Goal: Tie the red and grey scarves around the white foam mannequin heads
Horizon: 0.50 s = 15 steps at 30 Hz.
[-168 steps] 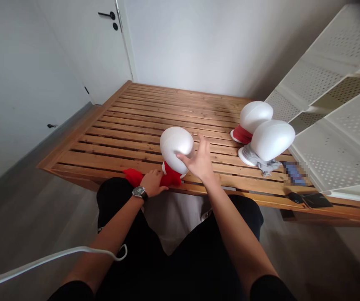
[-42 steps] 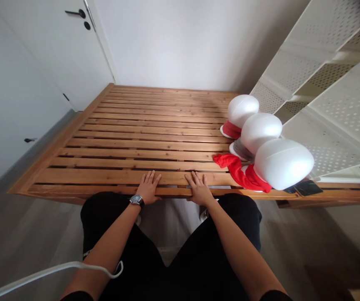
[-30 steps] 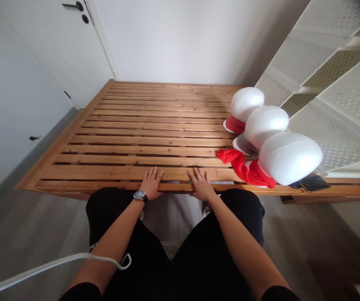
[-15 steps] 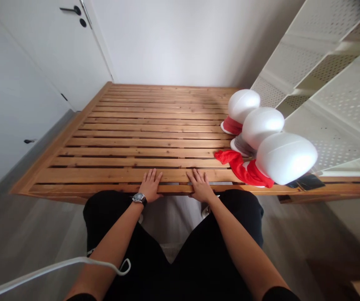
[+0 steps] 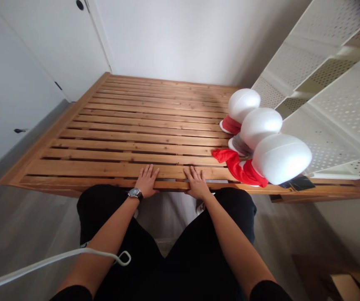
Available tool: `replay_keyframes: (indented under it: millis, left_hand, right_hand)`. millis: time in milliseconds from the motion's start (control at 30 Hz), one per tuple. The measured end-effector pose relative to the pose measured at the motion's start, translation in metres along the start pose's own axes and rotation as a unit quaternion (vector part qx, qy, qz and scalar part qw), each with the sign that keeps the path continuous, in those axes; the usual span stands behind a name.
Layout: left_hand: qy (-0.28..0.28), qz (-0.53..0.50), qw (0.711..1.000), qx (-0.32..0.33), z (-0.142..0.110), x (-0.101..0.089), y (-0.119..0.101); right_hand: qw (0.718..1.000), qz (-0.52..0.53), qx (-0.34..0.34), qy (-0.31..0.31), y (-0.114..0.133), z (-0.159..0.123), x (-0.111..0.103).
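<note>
My left hand [image 5: 147,181] lies flat on the front edge of a slatted wooden bed base [image 5: 111,169], fingers spread, a wristwatch [image 5: 135,193] on its wrist. My right hand [image 5: 197,182] rests flat on the same edge, a short way to the right. Neither holds anything. To the right of my right hand, three white foam mannequin heads stand in a row: a near head [image 5: 282,159] with a bright red scarf [image 5: 239,169] around its neck, a middle head [image 5: 261,127] with grey cloth [image 5: 241,144], and a far head [image 5: 244,104] with dull red cloth [image 5: 231,124].
White perforated panels [image 5: 324,138] rise along the right side. A dark flat object [image 5: 302,183] lies beside the near head. A white cable [image 5: 57,256] crosses in front of my left forearm. A wall [image 5: 173,42] and a door [image 5: 51,46] border the slats.
The view has tilted and shifted slightly, so the door handle has left the frame. My hands stay flat on the wooden edge, and the heads and cloths have not moved.
</note>
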<state>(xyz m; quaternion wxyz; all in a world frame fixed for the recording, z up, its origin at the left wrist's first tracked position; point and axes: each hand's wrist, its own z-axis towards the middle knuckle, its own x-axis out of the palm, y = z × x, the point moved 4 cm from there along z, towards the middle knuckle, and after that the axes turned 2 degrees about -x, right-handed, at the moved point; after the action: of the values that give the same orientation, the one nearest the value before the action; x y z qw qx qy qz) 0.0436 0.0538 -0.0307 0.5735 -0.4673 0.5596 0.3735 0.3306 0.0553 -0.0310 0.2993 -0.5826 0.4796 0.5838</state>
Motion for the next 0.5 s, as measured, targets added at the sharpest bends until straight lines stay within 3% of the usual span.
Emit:
replay_keyframes:
  millis: [500]
  left_hand:
    - [0.001,0.002,1.0,-0.002,0.0008,0.0036,0.0016]
  right_hand:
    - [1.0,-0.003,-0.002,0.001,-0.0012,0.0005,0.0019]
